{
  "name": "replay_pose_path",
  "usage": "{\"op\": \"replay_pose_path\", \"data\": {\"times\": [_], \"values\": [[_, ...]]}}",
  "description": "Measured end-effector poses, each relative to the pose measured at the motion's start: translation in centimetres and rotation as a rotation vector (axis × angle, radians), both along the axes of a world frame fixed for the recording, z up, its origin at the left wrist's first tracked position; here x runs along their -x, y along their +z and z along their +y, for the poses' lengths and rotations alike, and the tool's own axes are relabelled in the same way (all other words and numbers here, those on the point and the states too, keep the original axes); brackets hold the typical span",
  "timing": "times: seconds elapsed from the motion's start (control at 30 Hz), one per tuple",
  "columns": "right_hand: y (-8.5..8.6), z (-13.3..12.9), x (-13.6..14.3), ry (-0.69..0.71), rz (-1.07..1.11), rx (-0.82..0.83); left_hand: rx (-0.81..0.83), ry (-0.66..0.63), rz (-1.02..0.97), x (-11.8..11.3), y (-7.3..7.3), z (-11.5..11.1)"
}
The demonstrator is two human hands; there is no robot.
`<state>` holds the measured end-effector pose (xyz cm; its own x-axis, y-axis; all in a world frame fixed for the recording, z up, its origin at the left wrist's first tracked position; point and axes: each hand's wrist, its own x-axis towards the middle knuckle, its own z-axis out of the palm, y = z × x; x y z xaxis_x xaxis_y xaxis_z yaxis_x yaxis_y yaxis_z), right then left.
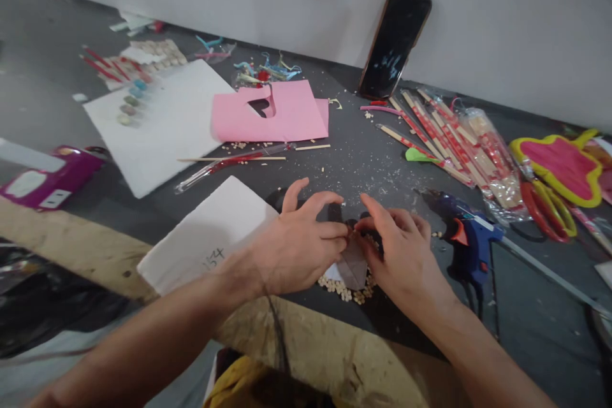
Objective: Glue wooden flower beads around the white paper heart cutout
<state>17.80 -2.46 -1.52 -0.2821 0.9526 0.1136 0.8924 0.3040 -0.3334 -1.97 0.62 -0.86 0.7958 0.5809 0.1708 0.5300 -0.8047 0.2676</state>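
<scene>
Beneath both hands' curled fingers (338, 229) lies the flower-edged piece (345, 288), their grip seemingly hidden.

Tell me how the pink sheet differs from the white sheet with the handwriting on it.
The pink sheet has an opening cut in it; the handwritten white sheet shows none. 
Dark marks are written on the handwritten white sheet, while none can be seen on the pink sheet. 
The left hand and wrist partly cover the handwritten white sheet, but the pink sheet lies beyond them. 
Both lie on the dark tabletop.
</scene>
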Motion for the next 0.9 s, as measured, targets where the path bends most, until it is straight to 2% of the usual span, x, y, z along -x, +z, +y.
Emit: {"op": "replay_pose_path", "data": {"times": [0.43,0.9], "values": [[-0.29,0.11,-0.1,0.013,-0.018,-0.007,-0.008,-0.012,0.019,-0.31,0.11,-0.38],[0.51,-0.09,-0.3,0.002,0.028,0.044,-0.065,-0.033,0.063,-0.34,0.54,-0.4]]}}
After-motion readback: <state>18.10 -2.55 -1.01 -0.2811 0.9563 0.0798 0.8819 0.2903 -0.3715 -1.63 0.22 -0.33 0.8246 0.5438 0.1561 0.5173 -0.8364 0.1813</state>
